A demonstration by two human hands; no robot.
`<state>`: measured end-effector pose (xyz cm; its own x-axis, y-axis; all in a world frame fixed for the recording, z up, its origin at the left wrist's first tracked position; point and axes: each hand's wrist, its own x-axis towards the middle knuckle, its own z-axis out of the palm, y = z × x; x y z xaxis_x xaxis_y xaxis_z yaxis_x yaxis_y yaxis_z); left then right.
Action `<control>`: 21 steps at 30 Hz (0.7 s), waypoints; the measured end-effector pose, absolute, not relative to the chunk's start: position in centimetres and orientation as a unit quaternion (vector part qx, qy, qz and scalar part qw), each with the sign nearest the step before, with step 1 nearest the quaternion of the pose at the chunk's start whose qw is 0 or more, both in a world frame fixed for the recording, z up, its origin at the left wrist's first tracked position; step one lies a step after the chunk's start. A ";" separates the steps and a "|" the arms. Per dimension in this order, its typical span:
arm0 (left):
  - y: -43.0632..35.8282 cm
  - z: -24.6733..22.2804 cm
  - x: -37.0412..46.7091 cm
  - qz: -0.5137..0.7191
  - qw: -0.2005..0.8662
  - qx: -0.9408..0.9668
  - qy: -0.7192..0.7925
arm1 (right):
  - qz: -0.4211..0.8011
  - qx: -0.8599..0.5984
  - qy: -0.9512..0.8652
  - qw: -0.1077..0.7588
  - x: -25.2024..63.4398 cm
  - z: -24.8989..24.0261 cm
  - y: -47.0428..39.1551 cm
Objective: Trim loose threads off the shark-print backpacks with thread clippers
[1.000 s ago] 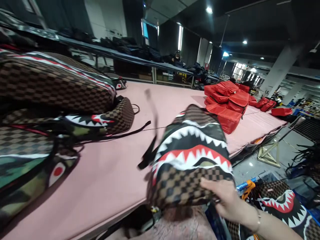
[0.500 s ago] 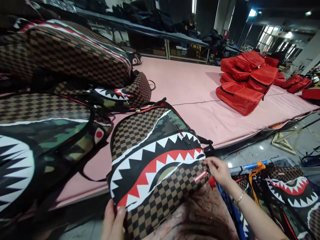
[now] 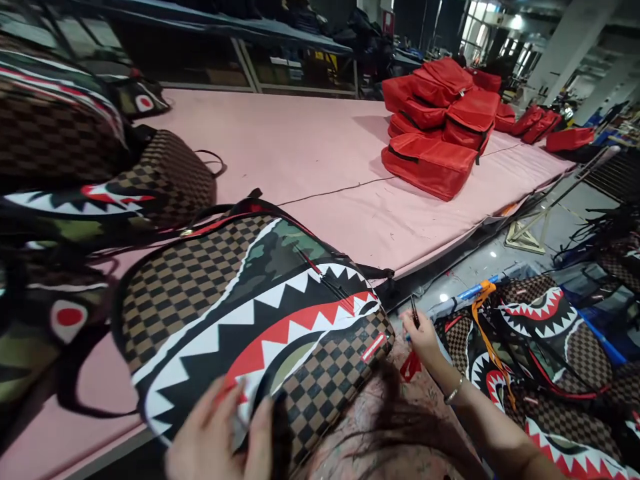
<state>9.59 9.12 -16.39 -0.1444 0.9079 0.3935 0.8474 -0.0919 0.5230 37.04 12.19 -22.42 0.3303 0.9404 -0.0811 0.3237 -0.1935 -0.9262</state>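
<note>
A brown checkered backpack (image 3: pixel 215 293) with a camouflage patch and a shark-mouth print lies on the near edge of the pink table (image 3: pixel 310 147), partly over my lap. My left hand (image 3: pixel 220 433) rests on its lower front edge, fingers over the print. Just off the backpack's right corner, my right hand (image 3: pixel 424 333) pinches a small dark thin tool (image 3: pixel 415 311) that points upward. A bracelet sits on that wrist.
More shark-print backpacks (image 3: pixel 75 160) are piled at the left of the table. Red bags (image 3: pixel 440 120) are stacked at the far right end. A bin of shark-print backpacks (image 3: pixel 540 347) stands on the floor at my right, with a metal stand (image 3: pixel 525 233) beyond.
The backpack was swung down from upright to lie flat at the table edge. My left hand came onto its lower edge; my right hand left it and now holds a thin tool.
</note>
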 end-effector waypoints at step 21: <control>11.7 -19.5 18.4 0.323 0.099 0.808 0.483 | 0.488 -0.416 -0.358 0.679 36.7 -17.2 11.6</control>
<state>18.36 11.73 -19.50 0.3254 0.8442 0.4259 0.7157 -0.5143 0.4725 36.67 11.62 -17.17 0.2676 0.9602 0.0797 -0.3654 0.1777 -0.9138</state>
